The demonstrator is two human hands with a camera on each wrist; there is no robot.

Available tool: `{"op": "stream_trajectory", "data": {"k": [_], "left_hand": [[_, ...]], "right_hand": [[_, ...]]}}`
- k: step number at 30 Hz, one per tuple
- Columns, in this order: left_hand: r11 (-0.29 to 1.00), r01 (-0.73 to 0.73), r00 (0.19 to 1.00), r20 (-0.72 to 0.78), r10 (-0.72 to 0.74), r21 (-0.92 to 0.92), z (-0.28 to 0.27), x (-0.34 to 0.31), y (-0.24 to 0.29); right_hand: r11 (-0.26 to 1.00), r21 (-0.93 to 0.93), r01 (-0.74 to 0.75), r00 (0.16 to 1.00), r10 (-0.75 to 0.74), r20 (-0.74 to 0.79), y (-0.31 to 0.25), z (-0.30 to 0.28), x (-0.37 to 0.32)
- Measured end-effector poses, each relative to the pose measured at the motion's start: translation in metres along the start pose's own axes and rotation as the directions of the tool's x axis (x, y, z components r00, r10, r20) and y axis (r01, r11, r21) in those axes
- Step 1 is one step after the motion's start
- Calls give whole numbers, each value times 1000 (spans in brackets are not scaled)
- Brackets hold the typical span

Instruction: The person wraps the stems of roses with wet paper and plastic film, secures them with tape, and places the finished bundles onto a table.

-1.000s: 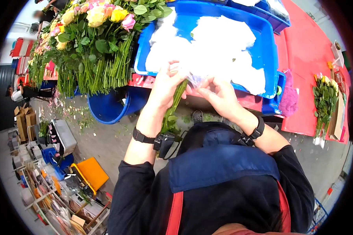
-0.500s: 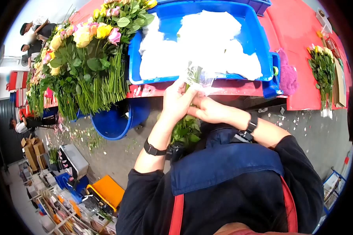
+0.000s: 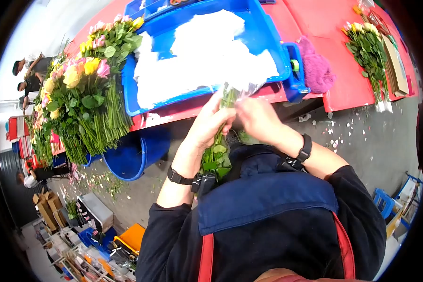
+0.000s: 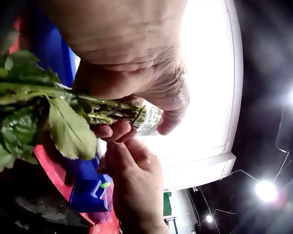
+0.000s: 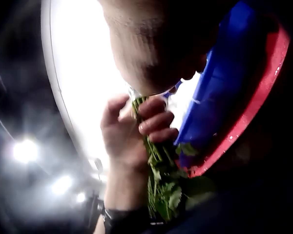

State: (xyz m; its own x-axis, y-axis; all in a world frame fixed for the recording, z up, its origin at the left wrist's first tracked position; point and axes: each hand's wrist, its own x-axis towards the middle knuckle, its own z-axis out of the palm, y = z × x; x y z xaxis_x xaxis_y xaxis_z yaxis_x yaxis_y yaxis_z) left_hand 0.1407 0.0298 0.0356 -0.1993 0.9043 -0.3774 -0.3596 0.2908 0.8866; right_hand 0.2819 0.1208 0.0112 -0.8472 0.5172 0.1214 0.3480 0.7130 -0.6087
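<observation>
Holding leafy stems point(image 3: 216, 157) in the left hand point(image 3: 207, 126), in front of the body, just short of the blue tray point(image 3: 273, 37) on the red table point(image 3: 310, 16). Fingers curled round them near the cut ends, thumb opposite.

Long axis: from leaves on the body side, out and slightly rightward to cut ends toward the tray. Tilt up or down: cannot tell. In the left wrist view, clear wrap point(image 4: 151, 122) round the ends, just beyond the left grip.

Right hand point(image 3: 262, 121): on the right of the cut ends, just beside wrap and left fingertips. Right fingers bent and drawn together; cannot tell whether pinching wrap, or touching only. Blurred in the head view, dark in the right wrist view.

Nearer to the stems: left, in full contact. Nearer to the loose side of the wrap: right, from the flank rather than end-on.

Around: white padding point(image 3: 188, 68) in the tray; bunched roses point(image 3: 77, 89) to the left; blue bin point(image 3: 127, 162) below, at the table's edge.
</observation>
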Motion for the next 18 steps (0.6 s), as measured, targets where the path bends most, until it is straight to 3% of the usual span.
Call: {"op": "stream_trajectory", "data": {"k": [2,4,6,8,9,10,11,12,13,14,15,16,18], "left_hand": [[970,104,993,-68,-92,217,30,6,-4],[899,27,982,-180,58,437,50,16,-26],[791,-15,973,-175,153,612,68,24,-41],[787,70,972,-218,83,613,83,35,-61],[765,122,972,-233,37,632,91,38,-62],[740,175,967,-253,-6,649,99,41,-63],[688,186,970,-245,-13,702,110,42,-62],[633,140,981,-195,18,762,117,46,-69],[573,93,988,-145,46,815,123,53,-82],[507,45,993,-92,69,861,127,61,-97],[463,-7,994,-42,96,887,129,69,-117],[444,58,998,-49,-31,894,143,75,-119],[380,55,994,-13,-112,923,165,87,-124]], "right_hand": [[995,85,60,993,-68,96,3,-12,-13],[998,-54,32,977,-20,213,23,-3,-30],[993,114,-44,967,13,253,43,-10,-48],[988,146,54,934,-102,341,67,-47,-68],[991,74,-109,877,61,477,77,-78,-68],[974,193,-121,949,57,309,114,-82,-76],[894,176,-412,904,378,198,127,-99,-74],[943,19,-332,939,332,-87,164,-98,-69],[885,16,-466,882,466,-70,186,-105,-61],[842,-41,-538,840,539,56,197,-111,-53],[870,114,-479,877,470,97,224,-96,-46],[869,269,-416,910,396,126,227,-90,-44],[822,311,-477,879,445,171,211,-101,-43]]}}
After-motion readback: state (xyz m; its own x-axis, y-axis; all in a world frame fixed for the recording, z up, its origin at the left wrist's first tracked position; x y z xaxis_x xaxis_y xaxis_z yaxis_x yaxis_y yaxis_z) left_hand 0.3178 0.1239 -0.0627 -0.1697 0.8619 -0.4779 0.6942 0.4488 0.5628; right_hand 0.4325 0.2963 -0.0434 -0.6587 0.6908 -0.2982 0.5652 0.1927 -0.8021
